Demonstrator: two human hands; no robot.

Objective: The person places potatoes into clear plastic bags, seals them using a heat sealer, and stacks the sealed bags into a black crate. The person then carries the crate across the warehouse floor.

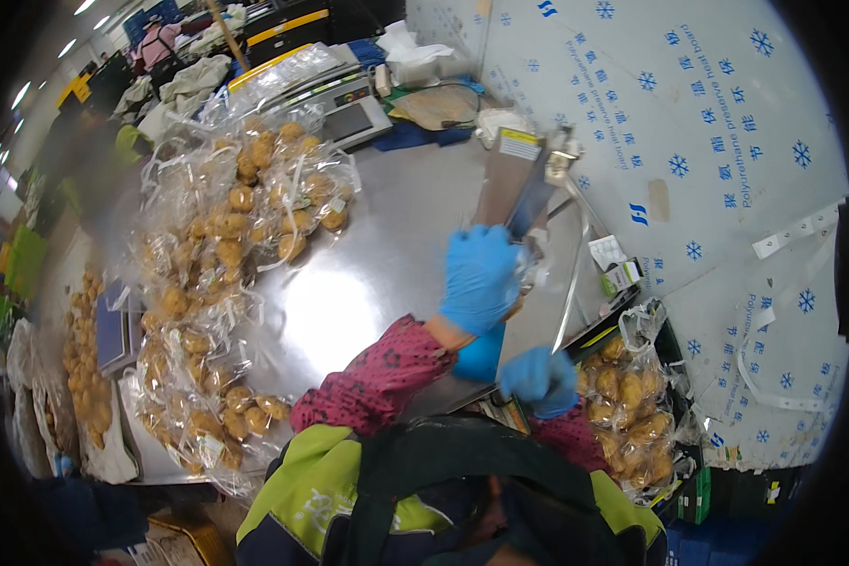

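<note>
Blue-gloved L hand (pixel 484 276) is held curled at near end of brown-&-silver device (pixel 507 189). R hand (pixel 540 380), blurred, is held just L of clear-bagged tan potatoes (pixel 623 391); neither grip can be told.

To the right we see a pale wall panel (pixel 698 123) printed with blue snowflakes and lettering, with a white strip (pixel 795 232) stuck across it. A bare metal surface (pixel 396 203) fills the middle. At its far edge sit a grey weighing scale (pixel 349 123) and a dark blue cloth (pixel 420 139). Beyond, we find black cases with yellow bands (pixel 288 38), a wooden pole (pixel 224 33) and a person in pink (pixel 156 42). Ceiling lights (pixel 21 94) glow upper left, above a green crate (pixel 26 259).
</note>
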